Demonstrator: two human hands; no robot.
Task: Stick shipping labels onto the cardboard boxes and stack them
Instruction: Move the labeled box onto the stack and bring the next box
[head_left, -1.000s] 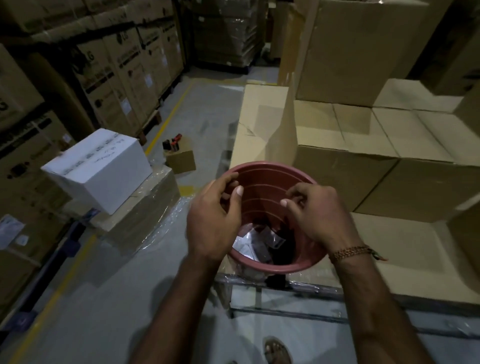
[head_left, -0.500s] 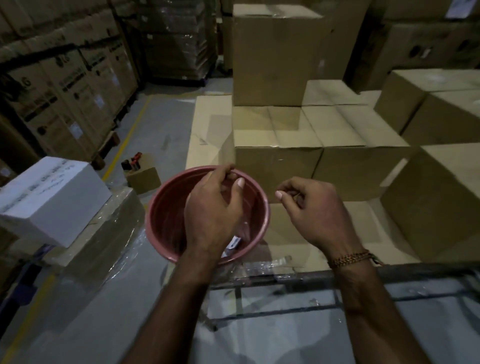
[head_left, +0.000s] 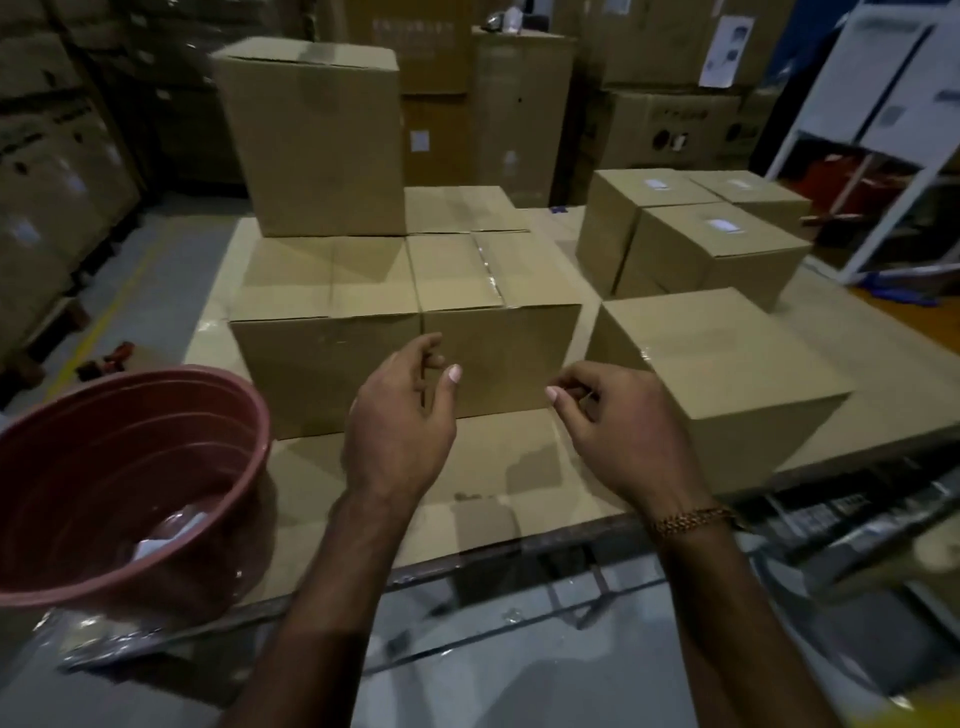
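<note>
Hands first: our left hand (head_left: 402, 415) hovers with fingers loosely curled and nothing visible in it, while our right hand (head_left: 608, 421) pinches thumb to fingertips, though we cannot tell whether a label is caught there. Both hang above the cardboard-covered platform (head_left: 493, 467), just before two unlabelled boxes (head_left: 415, 332) standing side by side; a third plain box (head_left: 722, 374) sits to the right. Farther back right, three boxes (head_left: 696, 234) already carry white labels on top. One tall box (head_left: 311, 135) is stacked behind. Left of us, the red tub (head_left: 130, 415) holds what look like loose labels. We judge the labelling well short of finished.
</note>
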